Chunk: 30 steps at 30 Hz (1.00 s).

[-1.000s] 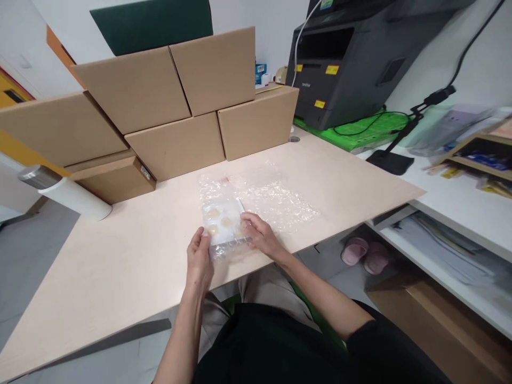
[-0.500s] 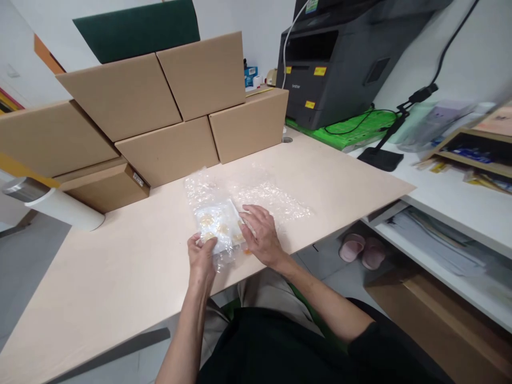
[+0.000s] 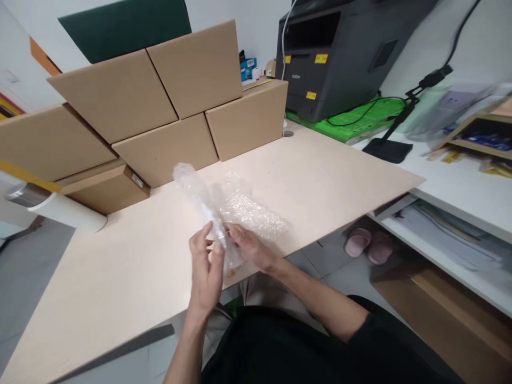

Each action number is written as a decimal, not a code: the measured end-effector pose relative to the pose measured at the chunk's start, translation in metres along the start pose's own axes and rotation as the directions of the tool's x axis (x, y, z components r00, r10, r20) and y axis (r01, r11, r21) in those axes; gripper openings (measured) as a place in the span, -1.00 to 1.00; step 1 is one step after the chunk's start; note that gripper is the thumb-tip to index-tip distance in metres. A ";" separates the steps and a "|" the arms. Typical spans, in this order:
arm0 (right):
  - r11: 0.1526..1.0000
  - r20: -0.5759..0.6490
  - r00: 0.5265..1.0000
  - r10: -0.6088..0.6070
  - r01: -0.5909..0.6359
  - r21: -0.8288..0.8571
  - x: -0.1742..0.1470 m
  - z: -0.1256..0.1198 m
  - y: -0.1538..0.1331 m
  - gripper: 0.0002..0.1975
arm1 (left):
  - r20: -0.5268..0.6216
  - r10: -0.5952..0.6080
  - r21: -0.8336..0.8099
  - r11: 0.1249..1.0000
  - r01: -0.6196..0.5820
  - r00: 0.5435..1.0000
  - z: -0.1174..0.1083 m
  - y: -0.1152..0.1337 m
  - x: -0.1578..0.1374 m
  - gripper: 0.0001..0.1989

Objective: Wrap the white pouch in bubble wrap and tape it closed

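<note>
A flat white packet in clear bubble wrap stands tilted up on its edge near the front of the table. My right hand is closed on the packet's right side, fingers and thumb pinching the wrap. At its left side is my left hand, thumb and fingers apart with a gap between them, the tips close to or touching the wrap. Loose bubble wrap spreads over the table behind my right hand. Below the packet a small orange spot shows at the table's edge, too small to name.
Stacked cardboard boxes line the back of the table. A white cylinder lies at the left. At the back right, a dark printer stands on a green surface, near a black stand.
The packet has gone from lying nearly flat to tilted on its edge. My left fingers have loosened from it, while my right hand has closed on its side.
</note>
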State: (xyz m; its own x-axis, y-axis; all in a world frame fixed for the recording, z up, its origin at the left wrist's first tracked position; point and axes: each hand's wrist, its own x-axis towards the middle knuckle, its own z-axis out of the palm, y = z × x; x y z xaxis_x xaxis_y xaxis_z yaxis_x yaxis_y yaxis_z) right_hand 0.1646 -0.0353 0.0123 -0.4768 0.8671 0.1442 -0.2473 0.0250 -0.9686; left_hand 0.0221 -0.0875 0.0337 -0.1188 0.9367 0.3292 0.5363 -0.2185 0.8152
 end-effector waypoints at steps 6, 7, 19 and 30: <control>0.960 -0.254 0.956 0.149 -0.202 -0.195 -0.015 -0.058 0.011 -0.52 | 0.280 0.073 0.172 0.977 -0.124 0.957 0.053 -0.006 0.017 -0.52; 0.924 -0.259 0.957 0.129 -0.211 -0.320 -0.018 -0.066 0.011 -0.53 | 0.310 0.066 0.216 0.967 -0.137 0.949 0.059 -0.008 0.018 -0.52; 0.539 -0.370 0.925 0.086 -0.356 -0.764 0.051 -0.101 0.007 -0.53 | 0.319 0.093 0.266 0.947 -0.183 0.943 0.073 -0.019 0.014 -0.57; 0.979 0.078 0.976 0.205 -0.206 -0.003 0.028 -0.075 -0.023 -0.58 | 0.034 0.130 0.234 0.963 -0.134 0.991 -0.003 -0.026 0.055 -0.51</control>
State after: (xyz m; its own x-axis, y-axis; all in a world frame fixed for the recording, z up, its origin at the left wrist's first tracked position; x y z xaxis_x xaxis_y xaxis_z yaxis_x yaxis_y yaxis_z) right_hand 0.2200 0.0253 0.0232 -0.5816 0.8124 -0.0424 -0.1418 -0.1526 -0.9781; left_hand -0.0007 -0.0311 0.0323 -0.0197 0.9092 0.4159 0.7281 -0.2720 0.6292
